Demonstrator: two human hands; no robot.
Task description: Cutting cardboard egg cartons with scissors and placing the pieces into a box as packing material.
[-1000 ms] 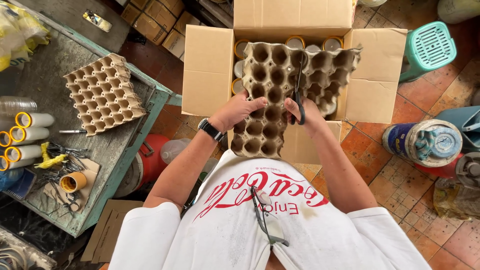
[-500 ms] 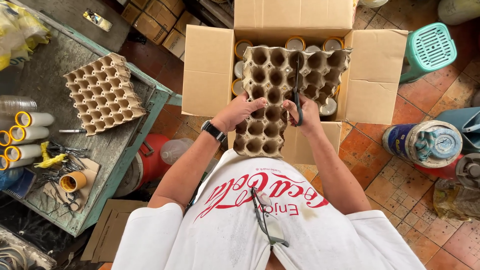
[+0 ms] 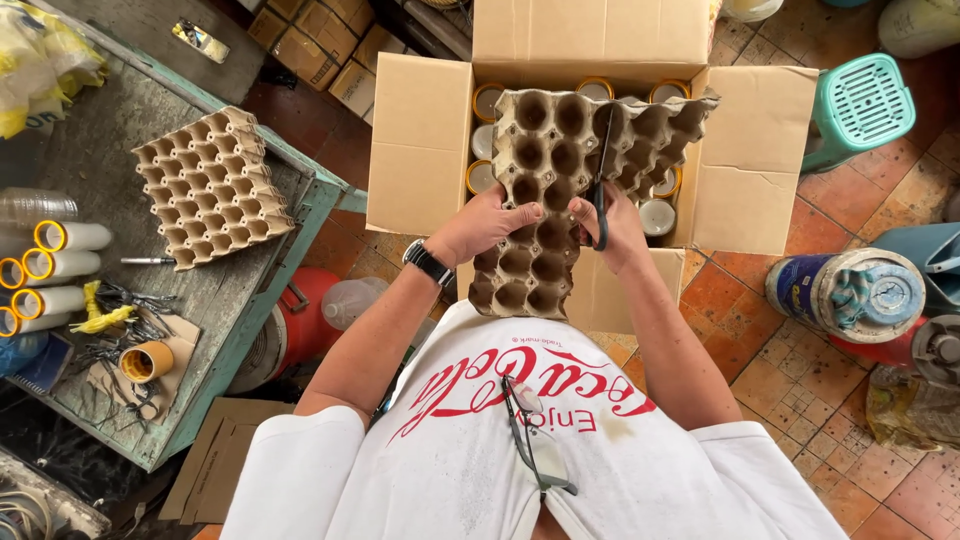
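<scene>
I hold a grey-brown pulp egg tray (image 3: 545,170) over an open cardboard box (image 3: 420,150). My left hand (image 3: 480,228), with a black wristwatch, grips the tray's left side. My right hand (image 3: 615,230) holds dark scissors (image 3: 600,185) whose blades reach up into the tray along a cut. The box holds several round cans with yellow rims (image 3: 487,100), mostly hidden under the tray.
A grey worktable (image 3: 90,150) at the left carries a stack of egg trays (image 3: 212,185), tape rolls (image 3: 62,265) and small tools. A teal stool (image 3: 862,100) stands at the right, a blue bucket (image 3: 850,295) below it. More cardboard boxes (image 3: 320,40) lie behind.
The tray has shifted slightly as both hands hold it; the scissors have advanced a little further up the cut.
</scene>
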